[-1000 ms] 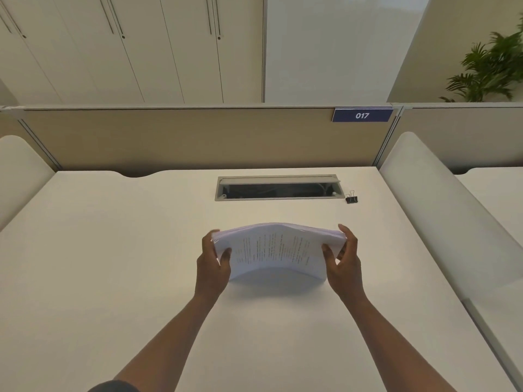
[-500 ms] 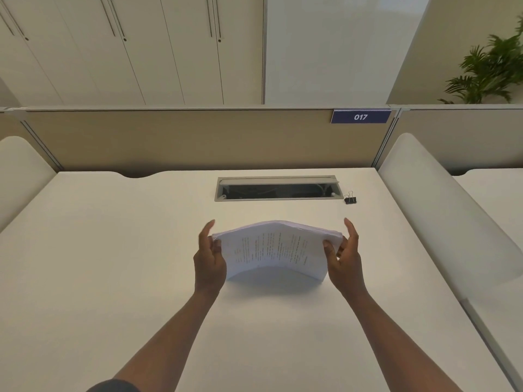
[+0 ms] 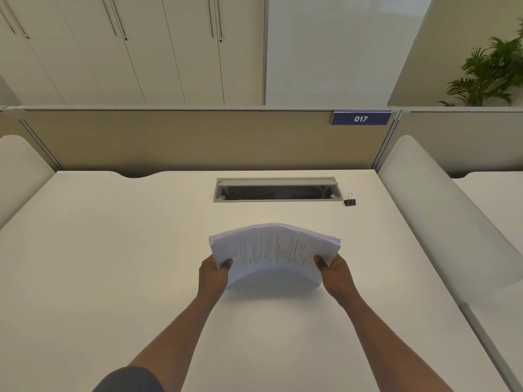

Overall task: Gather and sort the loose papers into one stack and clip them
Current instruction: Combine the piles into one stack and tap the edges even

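Over the middle of the white desk [image 3: 113, 264], both hands now grip the paper stack [image 3: 273, 250] again. Half a second ago the fingers stood open beside its ends; now they are closed on it, lower down. That likely means the squaring-up is done or nearly done, and clipping comes next. The left hand [image 3: 212, 274] pinches the left near corner, thumb on top. The stack is lifted off the desk and bows up in the middle like a little bridge, with a soft shadow under it. It is thick, white, with lines of print on the top sheet. The right hand [image 3: 334, 271] pinches the right near corner. Far right, the black binder clip [image 3: 349, 200] waits beside the cable slot [image 3: 276, 190], well apart from the stack.
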`<state>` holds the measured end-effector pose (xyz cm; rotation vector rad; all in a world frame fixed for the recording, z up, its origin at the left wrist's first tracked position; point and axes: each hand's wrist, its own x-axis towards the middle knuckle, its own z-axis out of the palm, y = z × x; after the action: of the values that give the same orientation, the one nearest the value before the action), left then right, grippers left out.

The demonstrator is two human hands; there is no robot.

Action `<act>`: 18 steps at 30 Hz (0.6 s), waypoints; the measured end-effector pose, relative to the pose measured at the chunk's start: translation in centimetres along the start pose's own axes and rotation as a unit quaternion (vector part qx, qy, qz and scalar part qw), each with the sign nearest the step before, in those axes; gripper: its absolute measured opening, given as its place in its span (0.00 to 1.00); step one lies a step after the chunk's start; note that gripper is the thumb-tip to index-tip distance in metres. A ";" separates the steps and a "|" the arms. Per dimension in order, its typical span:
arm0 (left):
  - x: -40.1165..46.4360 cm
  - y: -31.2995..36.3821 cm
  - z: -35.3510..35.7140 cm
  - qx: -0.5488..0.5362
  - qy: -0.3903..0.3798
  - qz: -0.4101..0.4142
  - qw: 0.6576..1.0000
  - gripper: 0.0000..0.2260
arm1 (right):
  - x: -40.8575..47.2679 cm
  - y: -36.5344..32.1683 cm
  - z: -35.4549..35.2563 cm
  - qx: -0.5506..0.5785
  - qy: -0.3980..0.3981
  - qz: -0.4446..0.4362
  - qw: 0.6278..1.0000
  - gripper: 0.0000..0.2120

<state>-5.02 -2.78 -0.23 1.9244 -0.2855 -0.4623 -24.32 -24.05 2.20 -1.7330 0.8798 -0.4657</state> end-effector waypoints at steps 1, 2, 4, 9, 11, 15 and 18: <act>0.0 0.5 0.1 0.006 0.016 -0.005 1.000 0.03 | 0.0 -0.1 0.0 -0.005 -0.001 -0.001 1.000 0.12; 0.0 1.1 0.1 0.013 0.031 -0.008 0.999 0.03 | 0.1 -0.1 0.0 -0.008 0.001 -0.003 1.000 0.12; 0.1 2.7 -0.1 0.038 0.049 0.005 0.998 0.04 | 0.3 -0.3 0.0 0.000 0.008 -0.001 1.000 0.11; 0.2 8.3 -1.5 0.142 0.059 0.101 0.983 0.08 | 0.6 -0.7 -0.5 0.042 -0.009 0.071 0.997 0.12; 0.3 10.1 -2.0 0.183 0.041 0.142 0.972 0.10 | 0.6 -1.1 -0.5 0.008 0.023 0.116 0.993 0.22; 0.5 13.0 -2.5 0.253 -0.015 0.198 0.947 0.14 | 1.1 -3.2 0.1 -0.226 0.091 0.028 0.969 0.34; 0.6 14.7 -2.1 0.305 -0.068 0.224 0.923 0.14 | 1.1 -6.3 1.0 -0.224 0.026 -0.098 0.969 0.25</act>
<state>-3.30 -6.97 13.93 2.3287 -1.0383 -0.2062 -20.89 -23.33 7.67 -2.2448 0.9032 -0.4686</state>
